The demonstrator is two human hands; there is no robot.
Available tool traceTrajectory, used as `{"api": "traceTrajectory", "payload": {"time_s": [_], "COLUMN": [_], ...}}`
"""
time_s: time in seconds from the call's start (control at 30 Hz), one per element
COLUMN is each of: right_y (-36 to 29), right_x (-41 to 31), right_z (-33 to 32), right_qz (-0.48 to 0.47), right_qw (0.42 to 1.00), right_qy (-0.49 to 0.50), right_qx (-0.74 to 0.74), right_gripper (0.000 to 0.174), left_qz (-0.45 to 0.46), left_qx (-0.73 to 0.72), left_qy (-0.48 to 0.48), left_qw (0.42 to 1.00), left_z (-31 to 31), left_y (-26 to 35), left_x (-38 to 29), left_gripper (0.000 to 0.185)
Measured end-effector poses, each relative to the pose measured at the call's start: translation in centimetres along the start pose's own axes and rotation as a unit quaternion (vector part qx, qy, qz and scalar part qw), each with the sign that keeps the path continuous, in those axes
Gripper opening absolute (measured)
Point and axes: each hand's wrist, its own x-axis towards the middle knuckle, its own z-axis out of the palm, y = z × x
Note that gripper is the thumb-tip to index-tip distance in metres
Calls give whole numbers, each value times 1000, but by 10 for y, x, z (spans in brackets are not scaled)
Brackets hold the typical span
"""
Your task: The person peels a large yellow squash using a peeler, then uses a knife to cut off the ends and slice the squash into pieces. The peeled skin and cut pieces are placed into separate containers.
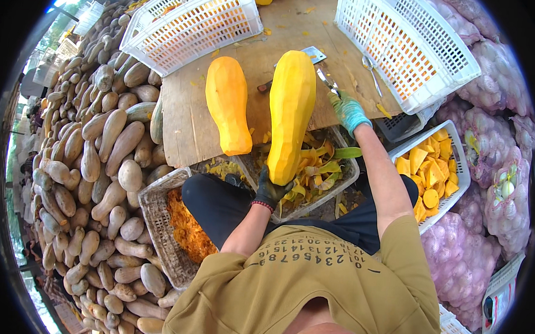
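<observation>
My left hand (271, 188), in a dark glove, grips the lower end of a long peeled squash (292, 110) whose upper part reaches over the wooden board (185, 115). My right hand (348, 109), in a teal glove, holds a metal peeler (327, 80) at the board's right side. Left of the long squash, a second peeled squash (228, 101) lies on the board. Partly hidden behind the long squash is a knife or cleaver with a metal blade (313, 55). A metal spoon (372, 75) lies farther right.
Below the board a crate (353, 170) holds peelings. White plastic crates (197, 32) (386, 47) stand on the board. At right, a crate (460, 151) holds cut squash pieces, beside net sacks (458, 257). An orange-pulp crate (155, 216) and piled unpeeled squashes (111, 197) are at left.
</observation>
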Motion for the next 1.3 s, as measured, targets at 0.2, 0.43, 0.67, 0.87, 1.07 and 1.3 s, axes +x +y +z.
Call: {"api": "traceTrajectory", "payload": {"time_s": [0.2,0.43,0.67,0.87,1.07,1.3], "right_y": [-58,-82,-67,-5,-3,-24], "right_x": [86,56,-123,-203,-4,17], "right_z": [-20,5,43,22,8,38], "right_qz": [-2,35,6,72,54,32], "right_qw": [998,996,995,970,972,987], "right_qy": [-48,-41,-59,-167,-9,11], "right_qx": [-28,-66,-84,161,229,159], "right_gripper": [45,46,40,40,36,31], "left_qz": [57,53,65,83,111,66], "left_qx": [-36,-70,-125,-66,105,-79], "left_qy": [85,77,124,128,121,182], "left_qw": [994,993,982,986,981,978], "left_z": [6,17,27,36,37,48], "left_y": [-9,-9,-16,-12,-10,-10], "left_x": [3,3,9,3,1,3], "left_gripper": [71,66,56,57,59,60]}}
